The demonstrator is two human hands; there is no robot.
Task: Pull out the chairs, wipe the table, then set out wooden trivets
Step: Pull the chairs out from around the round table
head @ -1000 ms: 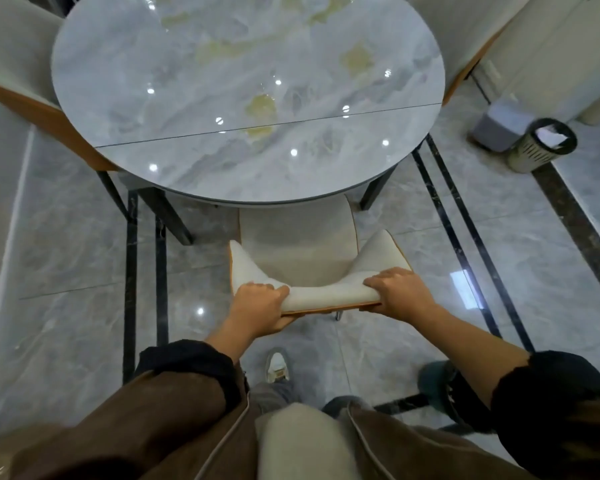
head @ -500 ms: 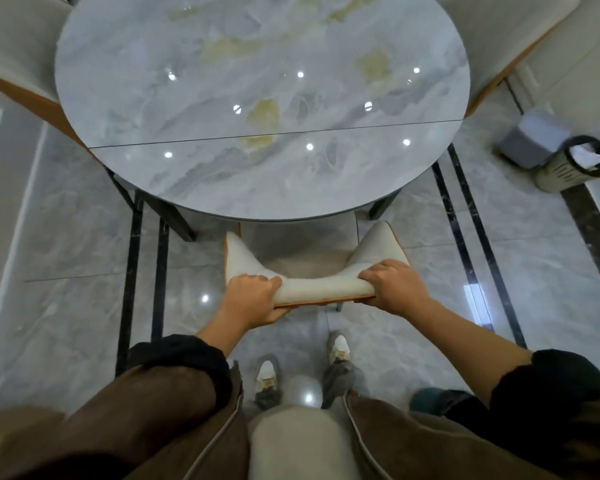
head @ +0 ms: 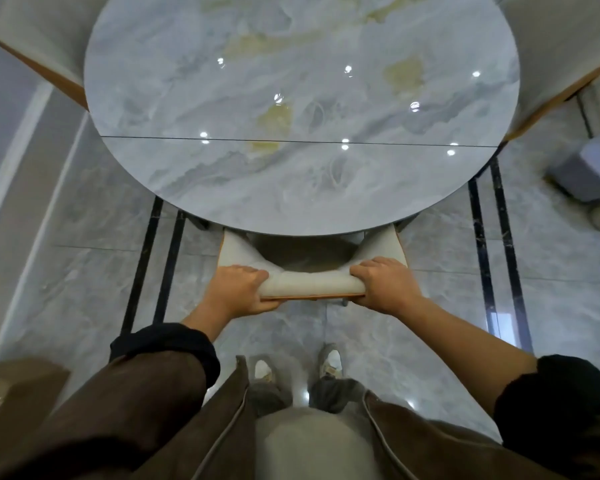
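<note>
Gripping the top of the chair (head: 312,285), the left hand (head: 238,289) and the right hand (head: 383,285) each wrap their fingers over one end of its back. Both hands are curled tight round the pale pad, with a bare bit of pad between them.

The chair sits at the near side of the round desk (head: 302,98). Its seat is tucked under the desk edge and only its back sticks out toward the person. Two more chairs, one on the left (head: 39,39) and one on the right (head: 565,53), are pushed in at the far sides.

The pad looks soft and squashy, but a thin brown wooden edge runs along the back, so the frame is likely stiff. The chair is probably a bit heavy, so two hands on the back is a good hold. The floor (head: 84,237) is shiny tile, so the legs may slide easily. The desk top looks hard, smooth and glossy, with yellow patches; I cannot tell if those are stains or just the pattern.

I can see no words, labels or brand names anywhere. No cloth or wooden trivets are in view.
</note>
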